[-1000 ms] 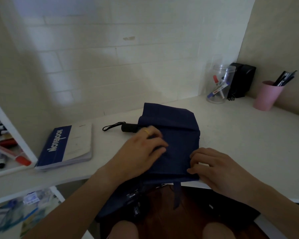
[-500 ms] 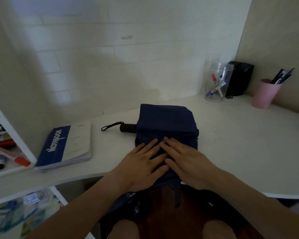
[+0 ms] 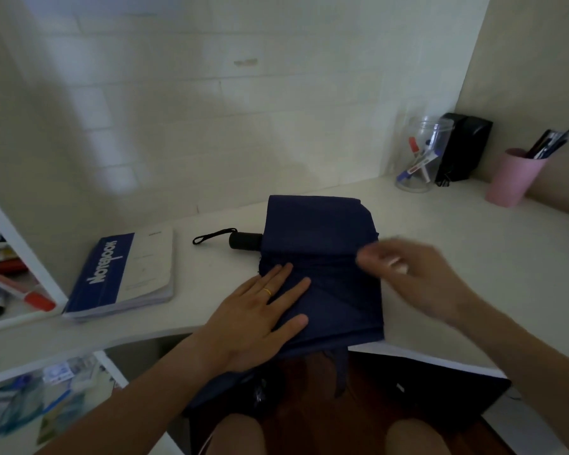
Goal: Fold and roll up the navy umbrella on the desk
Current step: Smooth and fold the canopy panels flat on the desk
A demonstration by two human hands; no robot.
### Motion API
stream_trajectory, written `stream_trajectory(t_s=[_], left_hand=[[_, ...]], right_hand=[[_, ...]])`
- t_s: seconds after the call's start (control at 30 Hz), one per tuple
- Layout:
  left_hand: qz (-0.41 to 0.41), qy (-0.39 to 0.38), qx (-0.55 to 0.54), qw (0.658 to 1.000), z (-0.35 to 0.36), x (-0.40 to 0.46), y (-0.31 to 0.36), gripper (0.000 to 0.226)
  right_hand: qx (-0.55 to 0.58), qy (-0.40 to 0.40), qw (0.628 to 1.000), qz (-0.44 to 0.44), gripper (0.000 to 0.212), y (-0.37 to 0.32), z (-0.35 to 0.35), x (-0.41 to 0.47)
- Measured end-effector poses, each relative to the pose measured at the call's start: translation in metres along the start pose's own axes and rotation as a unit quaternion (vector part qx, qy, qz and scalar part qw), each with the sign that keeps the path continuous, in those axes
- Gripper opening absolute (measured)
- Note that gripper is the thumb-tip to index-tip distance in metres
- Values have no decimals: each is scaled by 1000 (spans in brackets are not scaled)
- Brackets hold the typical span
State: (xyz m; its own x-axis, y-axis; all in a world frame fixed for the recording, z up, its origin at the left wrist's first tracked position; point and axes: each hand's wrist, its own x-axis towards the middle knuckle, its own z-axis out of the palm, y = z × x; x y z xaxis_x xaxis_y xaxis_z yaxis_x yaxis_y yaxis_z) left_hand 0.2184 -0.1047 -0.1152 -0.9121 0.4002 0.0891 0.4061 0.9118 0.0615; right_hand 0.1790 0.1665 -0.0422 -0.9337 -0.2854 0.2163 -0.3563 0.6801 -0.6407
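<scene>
The navy umbrella lies flattened on the white desk, its black handle and wrist loop pointing left. Some of its fabric hangs over the desk's front edge toward my lap. My left hand lies flat on the near left part of the fabric, fingers spread, pressing it down. My right hand is blurred at the umbrella's right edge, fingers curled near the fabric; whether it grips the cloth is unclear.
A blue and white notebook lies left of the umbrella. At the back right stand a clear jar with markers, a black box and a pink cup with pens. A shelf with markers is at far left.
My right hand has left its spot beside my left hand on the fabric and swung right to the umbrella's right edge. My left hand stays pressed on the cloth.
</scene>
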Motion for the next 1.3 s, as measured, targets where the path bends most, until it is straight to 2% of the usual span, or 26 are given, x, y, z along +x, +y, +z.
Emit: stream_trajectory(t_s=[0.03, 0.07, 0.1, 0.17, 0.23, 0.27, 0.37, 0.43, 0.5, 0.63, 0.9, 1.03, 1.13, 1.2, 1.23, 1.3], left_hand=[[0, 5, 3, 1000, 1, 0, 0, 66], [0, 8, 3, 1000, 1, 0, 0, 65], [1, 10, 3, 1000, 1, -1, 1, 65], [2, 11, 6, 1000, 0, -1, 1, 65], [0, 9, 4, 1000, -2, -2, 2, 65], [-1, 10, 3, 1000, -2, -2, 2, 65], [-2, 9, -3, 1000, -2, -2, 2, 64], [-2, 11, -6, 1000, -2, -3, 2, 64], [-1, 20, -8, 1000, -1, -3, 2, 63], [-1, 49, -3, 999, -1, -5, 3, 62], [14, 86, 7, 996, -2, -7, 5, 62], [5, 77, -3, 997, -5, -7, 5, 62], [-28, 88, -58, 994, -10, -11, 6, 65], [-90, 163, -119, 975, -14, -14, 7, 70], [-143, 215, -169, 951, -18, -14, 7, 71], [-258, 282, -293, 876, -25, -9, 6, 72]], right_hand=[[49, 89, 994, 31, 20, -2, -10, 16], [70, 144, 984, 76, 23, -1, -19, 34], [86, 150, 976, 134, 31, 1, -26, 49], [142, 66, 962, 225, 44, 6, -33, 75], [202, -42, 941, 267, 46, 5, -29, 91], [217, -67, 935, 273, 47, 5, -25, 96], [246, -51, 937, 245, 35, 0, -22, 108], [283, -18, 938, 199, 23, -5, -28, 107], [302, 8, 943, 136, 19, -10, -32, 92], [248, 56, 966, 41, 17, -19, -23, 43], [273, 81, 958, 24, 13, 12, 23, -8], [277, 39, 960, 26, 34, 21, 34, -14], [258, 25, 965, 36, 38, 30, 41, -13], [253, 28, 965, 55, 37, 35, 43, -10], [252, 29, 965, 65, 36, 36, 43, -9], [256, 28, 963, 82, 36, 36, 42, -8]])
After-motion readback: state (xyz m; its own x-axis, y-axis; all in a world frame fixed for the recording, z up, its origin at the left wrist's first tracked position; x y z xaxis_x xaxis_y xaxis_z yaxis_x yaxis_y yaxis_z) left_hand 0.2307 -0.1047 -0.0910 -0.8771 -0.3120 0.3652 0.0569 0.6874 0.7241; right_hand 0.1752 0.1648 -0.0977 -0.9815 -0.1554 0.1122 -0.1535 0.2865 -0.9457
